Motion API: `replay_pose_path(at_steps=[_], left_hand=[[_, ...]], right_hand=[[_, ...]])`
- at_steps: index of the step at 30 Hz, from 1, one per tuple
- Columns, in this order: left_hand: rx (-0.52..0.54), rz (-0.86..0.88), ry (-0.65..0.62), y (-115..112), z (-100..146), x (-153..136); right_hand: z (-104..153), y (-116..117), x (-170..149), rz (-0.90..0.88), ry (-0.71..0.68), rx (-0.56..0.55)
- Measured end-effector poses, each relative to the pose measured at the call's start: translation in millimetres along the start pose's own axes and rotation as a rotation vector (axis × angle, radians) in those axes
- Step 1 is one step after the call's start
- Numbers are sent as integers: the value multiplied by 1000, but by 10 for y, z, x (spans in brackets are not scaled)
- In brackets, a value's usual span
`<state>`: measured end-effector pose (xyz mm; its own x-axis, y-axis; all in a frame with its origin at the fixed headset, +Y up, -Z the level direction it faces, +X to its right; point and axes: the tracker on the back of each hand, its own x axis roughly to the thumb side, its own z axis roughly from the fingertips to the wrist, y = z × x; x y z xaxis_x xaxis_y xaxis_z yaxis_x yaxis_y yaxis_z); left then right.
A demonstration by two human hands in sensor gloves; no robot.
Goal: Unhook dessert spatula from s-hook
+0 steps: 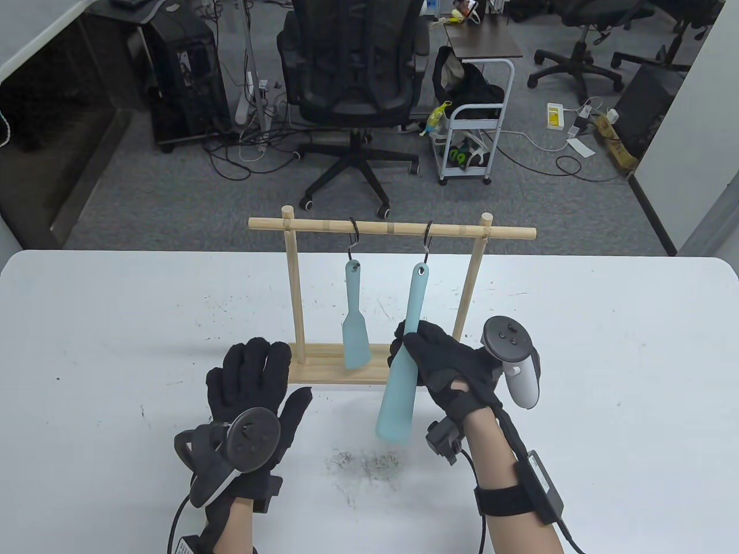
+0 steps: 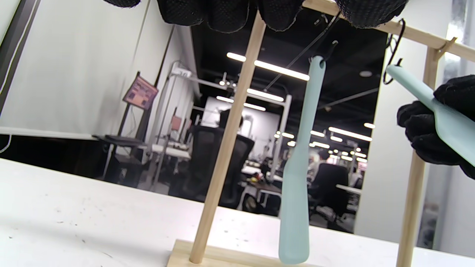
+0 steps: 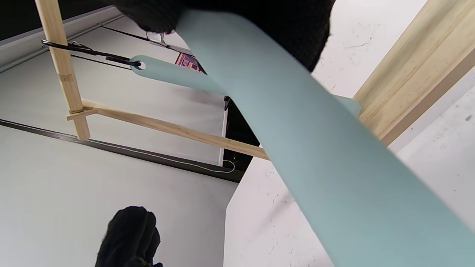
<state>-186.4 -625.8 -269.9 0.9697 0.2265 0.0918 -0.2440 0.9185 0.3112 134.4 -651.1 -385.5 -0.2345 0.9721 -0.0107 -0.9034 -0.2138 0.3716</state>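
Note:
A long light-blue dessert spatula [image 1: 404,369] hangs by its handle hole from the right black S-hook [image 1: 427,245] on a wooden rack's crossbar [image 1: 392,229]. My right hand [image 1: 430,355] grips the spatula at mid-length and tilts its blade toward me, off the vertical. The hook end still sits in the hole. In the left wrist view the same spatula [image 2: 441,122] slants from its hook [image 2: 393,55] into my right hand [image 2: 426,129]. My left hand [image 1: 254,375] lies flat and empty on the table, fingers spread, just left of the rack's base [image 1: 323,372].
A shorter light-blue spatula [image 1: 353,329] hangs straight from the left S-hook [image 1: 353,236]; it also shows in the left wrist view [image 2: 297,178] and the right wrist view [image 3: 167,72]. The white table [image 1: 606,375] has dark smudges in front of me. An office chair [image 1: 352,75] stands beyond the table.

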Motion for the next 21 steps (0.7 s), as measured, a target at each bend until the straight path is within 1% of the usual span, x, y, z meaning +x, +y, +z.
replay_pose_path(at_steps=[13,21], left_hand=[[-12,1,0,-5,-5,7],[-19,5,-4,-9,-7,13]], right_hand=[[74,-16,141,19,-28,-4],[257,-59,254,54,-56,-9]])
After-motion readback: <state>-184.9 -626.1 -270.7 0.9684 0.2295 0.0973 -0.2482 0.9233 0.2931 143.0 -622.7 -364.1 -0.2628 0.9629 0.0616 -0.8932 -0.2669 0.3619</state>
